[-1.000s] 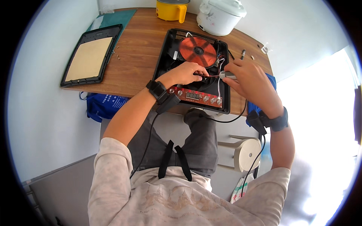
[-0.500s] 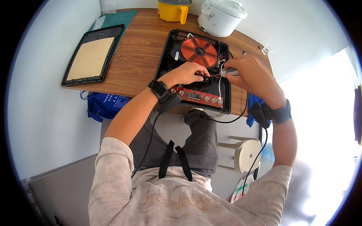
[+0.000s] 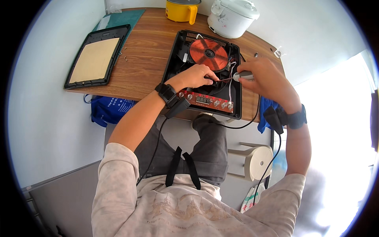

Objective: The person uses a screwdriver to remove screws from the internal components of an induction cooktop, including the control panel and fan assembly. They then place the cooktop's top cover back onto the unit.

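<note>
An opened induction cooker (image 3: 169,81) lies on the table, its black case exposing a round copper coil (image 3: 199,51) and a red control board (image 3: 191,101) with a small display. My right hand (image 3: 263,77) grips a screwdriver (image 3: 246,75) by its grey and white handle. The thin shaft points left, its tip close to my left fingertips. My left hand (image 3: 197,76) reaches over the case just below the coil, thumb and fingers pinched together. Whatever sits between those fingers is too small to make out. White wires (image 3: 230,91) run along the case's right side.
The cooker's detached top cover (image 3: 114,65) rests at the left, partly on a green mat (image 3: 135,17). Small screws (image 3: 126,59) lie beside it. A yellow pot (image 3: 179,14) and a white rice cooker (image 3: 229,23) stand at the back. A black cable (image 3: 258,108) hangs over the front edge.
The screwdriver and my right hand have shifted slightly to the right. My left hand stays nearly where it was, still pinched over the case.
</note>
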{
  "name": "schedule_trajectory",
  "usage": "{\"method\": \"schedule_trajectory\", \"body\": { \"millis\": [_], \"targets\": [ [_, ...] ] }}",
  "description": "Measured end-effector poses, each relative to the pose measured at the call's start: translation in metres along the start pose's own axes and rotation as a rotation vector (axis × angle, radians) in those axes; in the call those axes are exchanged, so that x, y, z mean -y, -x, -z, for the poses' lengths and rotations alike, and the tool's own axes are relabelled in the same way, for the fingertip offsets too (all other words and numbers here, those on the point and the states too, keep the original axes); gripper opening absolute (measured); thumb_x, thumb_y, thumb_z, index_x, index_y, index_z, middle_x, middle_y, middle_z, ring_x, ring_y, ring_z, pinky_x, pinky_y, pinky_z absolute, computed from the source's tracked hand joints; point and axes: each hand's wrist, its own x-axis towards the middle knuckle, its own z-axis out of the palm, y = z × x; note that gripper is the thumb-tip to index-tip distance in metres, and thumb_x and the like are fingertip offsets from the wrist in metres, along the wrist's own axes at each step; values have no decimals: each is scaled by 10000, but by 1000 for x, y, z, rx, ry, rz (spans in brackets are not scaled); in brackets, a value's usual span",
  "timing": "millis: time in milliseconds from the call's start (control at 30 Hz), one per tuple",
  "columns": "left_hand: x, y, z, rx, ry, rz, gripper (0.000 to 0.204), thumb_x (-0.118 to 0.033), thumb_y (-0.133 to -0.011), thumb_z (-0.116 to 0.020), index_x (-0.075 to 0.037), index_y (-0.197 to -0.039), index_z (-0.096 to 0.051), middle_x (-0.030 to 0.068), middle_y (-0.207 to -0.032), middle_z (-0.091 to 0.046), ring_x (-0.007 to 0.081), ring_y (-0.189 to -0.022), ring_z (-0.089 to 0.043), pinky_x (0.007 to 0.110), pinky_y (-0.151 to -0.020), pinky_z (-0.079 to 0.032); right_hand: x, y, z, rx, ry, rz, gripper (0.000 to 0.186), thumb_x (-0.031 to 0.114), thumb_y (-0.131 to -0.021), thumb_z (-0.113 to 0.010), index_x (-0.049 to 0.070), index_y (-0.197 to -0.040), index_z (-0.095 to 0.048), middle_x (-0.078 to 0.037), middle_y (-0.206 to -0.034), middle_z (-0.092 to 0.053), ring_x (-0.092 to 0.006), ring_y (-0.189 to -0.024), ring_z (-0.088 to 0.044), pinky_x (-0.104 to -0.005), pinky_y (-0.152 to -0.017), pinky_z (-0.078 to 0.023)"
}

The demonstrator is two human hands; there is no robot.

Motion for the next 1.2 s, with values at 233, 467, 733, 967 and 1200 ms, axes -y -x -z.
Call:
{"method": "schedule_trajectory", "body": {
  "millis": [233, 467, 733, 967, 1200],
  "targets": [
    [4, 1, -2, -22, -5, 5, 257, -130, -881, -706, -69, -1129, -732, 151, -1085, -697, 308, -1043, -649, 398, -919, -497, 28, -11, 7, -51, 2, -3, 184, 61, -808, -585, 15, -987, -598, -130, -928, -576, -352, -896, -596, -445, -766, -488],
    [1, 0, -3, -14, -6, 23, 262, -132, -881, -707, -60, -1131, -730, 147, -1084, -697, 304, -1042, -650, 390, -915, -498, 13, -20, 10, -46, -116, 134, 197, 76, -833, -657, 36, -1017, -601, -125, -934, -628, -352, -909, -596, -424, -795, -483],
    [1, 1, -1, 5, -19, 33, 278, -139, -887, -700, -61, -1153, -721, 155, -1107, -689, 311, -1058, -644, 392, -923, -495, 15, -26, 10, -60, -127, 32, 203, 114, -850, -674, 35, -1020, -596, -156, -866, -630, -358, -831, -594, -431, -779, -471],
    [3, 0, -1, 15, -42, 33, 295, -147, -893, -694, -62, -1175, -710, 155, -1124, -680, 316, -1068, -638, 400, -930, -490, 12, -34, 4, -154, -71, 131, 233, 177, -880, -676, 43, -1034, -562, -175, -818, -619, -379, -802, -585, -454, -721, -454],
    [1, 0, -2, 20, -30, 51, 289, -161, -900, -690, -60, -1170, -711, 151, -1120, -680, 317, -1070, -637, 403, -932, -489, 5, -41, -6, -209, 37, 22, 290, 269, -922, -641, 57, -1087, -533, -179, -797, -633, -402, -765, -597, -473, -690, -467]
  ]
}}
